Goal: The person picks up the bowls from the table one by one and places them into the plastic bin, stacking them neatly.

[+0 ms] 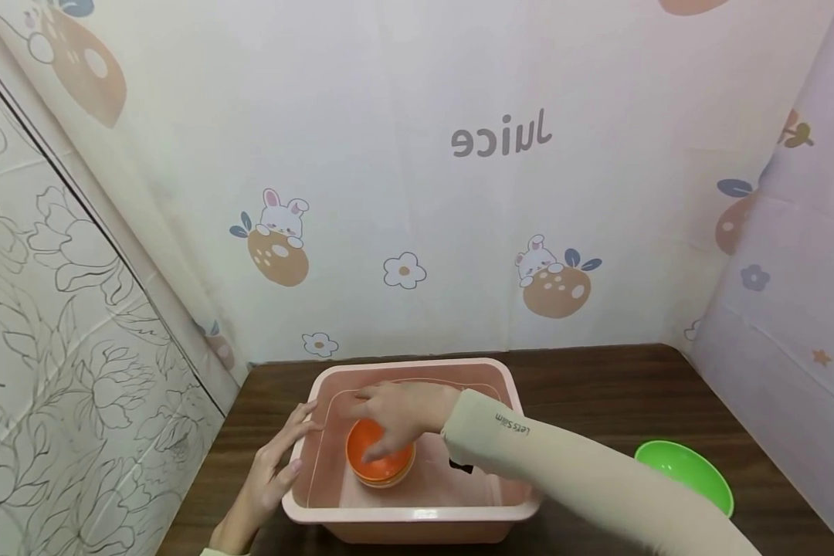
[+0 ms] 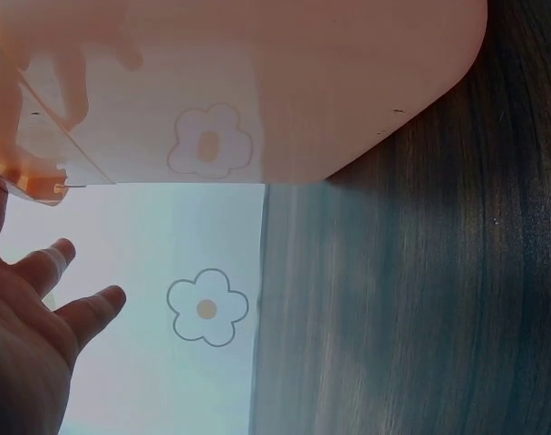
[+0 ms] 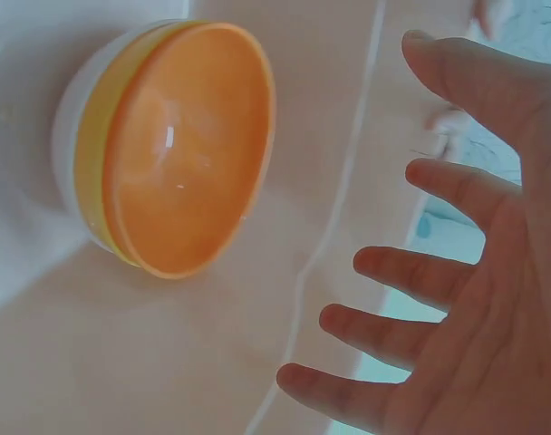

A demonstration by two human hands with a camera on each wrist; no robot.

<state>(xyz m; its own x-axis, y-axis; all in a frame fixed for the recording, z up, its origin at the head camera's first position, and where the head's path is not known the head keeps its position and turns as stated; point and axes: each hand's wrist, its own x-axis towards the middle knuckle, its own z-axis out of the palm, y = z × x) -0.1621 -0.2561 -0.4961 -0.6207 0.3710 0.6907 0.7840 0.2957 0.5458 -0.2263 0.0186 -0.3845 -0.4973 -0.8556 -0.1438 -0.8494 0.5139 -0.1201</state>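
right hand [image 1: 410,409]: fingers spread, empty
bowl stack [image 3: 185,149]: in basin [image 1: 417,531], just off fingertips [image 3: 377,260]
left hand [image 1: 267,471]: fingers extended at basin rim

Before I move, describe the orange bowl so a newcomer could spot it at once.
On the dark wooden table stands a pink basin; inside, left of centre, is a stack of nested bowls. The orange bowl is the uppermost of that stack. Its colour sets it apart from the yellow bowl and white bowl beneath, and the green bowl to the basin's right.
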